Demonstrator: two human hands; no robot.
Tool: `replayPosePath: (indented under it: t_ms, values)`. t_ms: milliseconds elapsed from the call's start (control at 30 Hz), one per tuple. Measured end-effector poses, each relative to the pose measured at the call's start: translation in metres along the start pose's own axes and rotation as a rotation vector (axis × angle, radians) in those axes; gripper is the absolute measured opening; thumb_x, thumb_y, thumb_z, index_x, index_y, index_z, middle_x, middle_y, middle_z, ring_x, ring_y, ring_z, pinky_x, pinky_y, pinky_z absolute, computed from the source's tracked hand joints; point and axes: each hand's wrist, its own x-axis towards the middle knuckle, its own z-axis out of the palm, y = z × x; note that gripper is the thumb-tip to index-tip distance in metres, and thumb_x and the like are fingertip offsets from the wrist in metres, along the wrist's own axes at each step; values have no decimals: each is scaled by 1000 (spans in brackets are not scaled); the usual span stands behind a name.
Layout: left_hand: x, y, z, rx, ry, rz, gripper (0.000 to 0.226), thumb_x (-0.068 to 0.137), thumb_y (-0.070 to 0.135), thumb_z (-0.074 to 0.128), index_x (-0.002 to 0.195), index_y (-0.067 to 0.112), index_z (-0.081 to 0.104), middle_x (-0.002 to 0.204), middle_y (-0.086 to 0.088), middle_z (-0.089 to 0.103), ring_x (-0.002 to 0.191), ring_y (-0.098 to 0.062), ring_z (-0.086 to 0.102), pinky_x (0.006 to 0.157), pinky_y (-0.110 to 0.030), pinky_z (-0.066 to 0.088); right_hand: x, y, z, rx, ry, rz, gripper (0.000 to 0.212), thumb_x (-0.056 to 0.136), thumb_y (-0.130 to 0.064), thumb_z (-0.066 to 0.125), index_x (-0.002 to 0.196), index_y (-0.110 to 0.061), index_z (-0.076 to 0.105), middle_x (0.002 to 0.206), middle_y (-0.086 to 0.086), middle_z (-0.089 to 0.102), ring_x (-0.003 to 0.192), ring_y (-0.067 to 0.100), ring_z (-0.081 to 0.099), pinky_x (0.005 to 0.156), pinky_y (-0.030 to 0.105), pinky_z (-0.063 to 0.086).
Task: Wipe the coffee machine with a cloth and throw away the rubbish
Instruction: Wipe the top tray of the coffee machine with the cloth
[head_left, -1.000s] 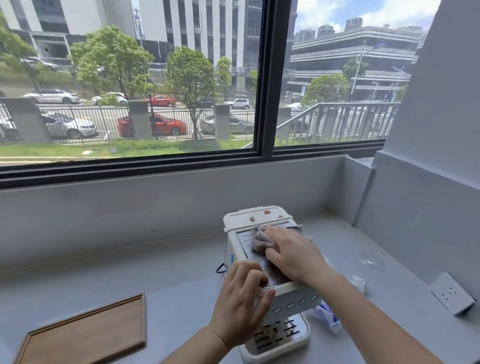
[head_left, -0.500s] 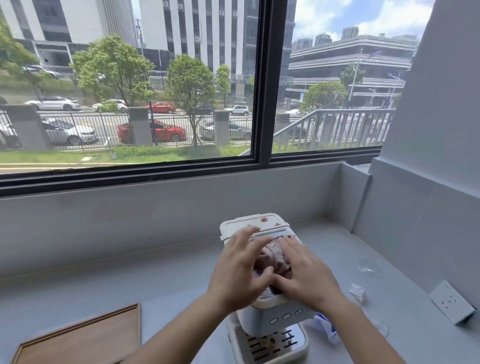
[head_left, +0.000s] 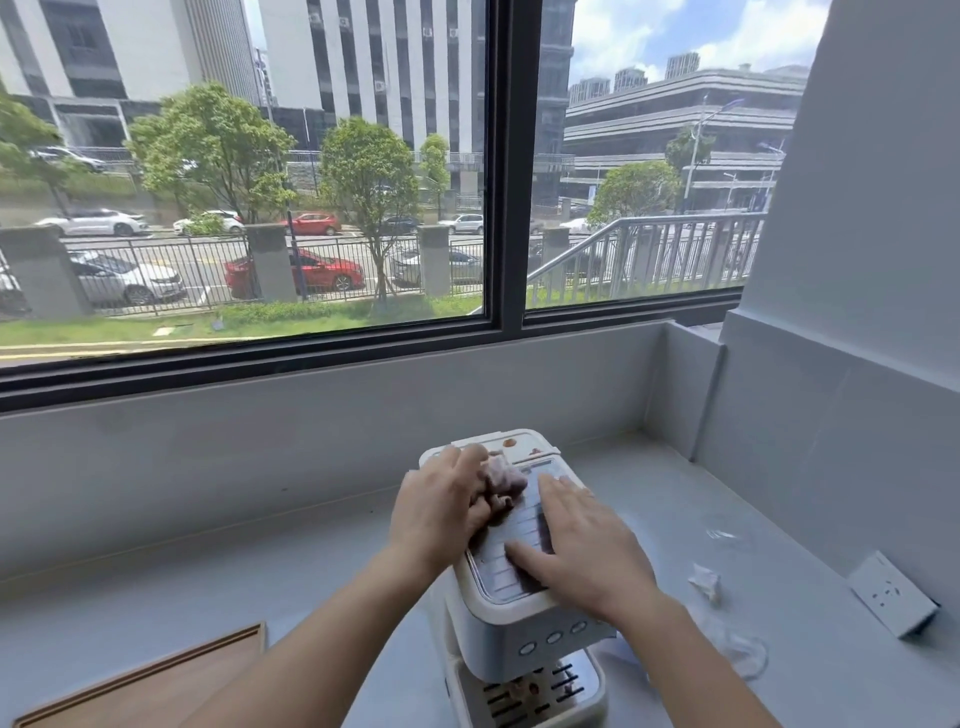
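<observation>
A small white coffee machine (head_left: 524, 644) stands on the grey counter (head_left: 156, 582) in front of me, its dark ribbed top facing up. My left hand (head_left: 441, 512) presses a crumpled pinkish-grey cloth (head_left: 501, 480) on the far left part of that top. Flat on the near right part of the top lies my right hand (head_left: 584, 553), fingers spread, nothing in it. A crumpled white scrap of paper (head_left: 705, 581) sits on the counter to the right of the machine, and clear plastic wrapping (head_left: 748, 657) lies nearer to me.
A wooden tray (head_left: 171, 680) lies at the near left of the counter. A white socket block (head_left: 891, 592) sits by the right wall. A clear plastic piece (head_left: 724, 530) rests on the counter at the right. A low grey wall and a wide window close the back.
The cloth has passed from my right hand to my left hand and moved to the far left of the machine's top. My right hand now rests flat on the near part.
</observation>
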Motion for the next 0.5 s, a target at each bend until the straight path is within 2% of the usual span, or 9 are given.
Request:
replayPosePath:
  t_ms: [33,100,167,233,300,433,500]
  values:
    - [1,1,1,45,-15,-3,38,81,37,55,118,32,53,109,8,58,103,-23,55,75,-37,42,1,-2,2,-46,-14,-8,86,88,-68,25,155,-17,9,164,-1,11,150,10,3,120,29,-1]
    - [1,6,4,111,-26,-6,35,84,42,46,117,38,57,118,13,59,112,-18,53,83,-38,40,2,-3,2,-94,-40,-21,74,96,-57,18,155,-15,8,165,0,6,150,10,-1,122,32,-2]
    - [-4,9,10,155,-15,26,38,83,53,39,107,36,61,111,14,62,107,-17,54,83,-37,38,3,-2,3,-131,-67,-35,70,98,-55,15,155,-15,5,165,0,2,150,11,-4,122,34,-2]
    - [-5,4,12,177,-13,110,39,83,61,41,103,35,63,105,13,63,101,-17,54,80,-36,37,3,-1,4,-142,-78,-41,71,98,-56,13,155,-15,4,165,0,0,150,11,-5,122,35,-2]
    - [1,-3,9,163,-8,129,33,87,57,47,101,33,63,104,12,62,99,-19,55,77,-35,38,3,0,5,-131,-71,-28,73,96,-58,13,156,-16,5,165,-1,1,150,11,-5,122,34,-3]
    - [19,-7,3,195,11,-63,27,87,44,53,110,32,60,106,9,61,99,-23,54,76,-35,39,2,-2,5,-90,-45,-3,75,94,-59,15,156,-18,8,165,-3,3,150,10,-4,122,34,-4]
    - [20,-3,4,210,18,-62,20,83,39,53,97,28,62,99,6,63,93,-23,54,70,-34,37,2,-3,6,-83,-33,2,76,93,-61,15,156,-19,8,165,-3,3,150,9,-4,122,33,-4]
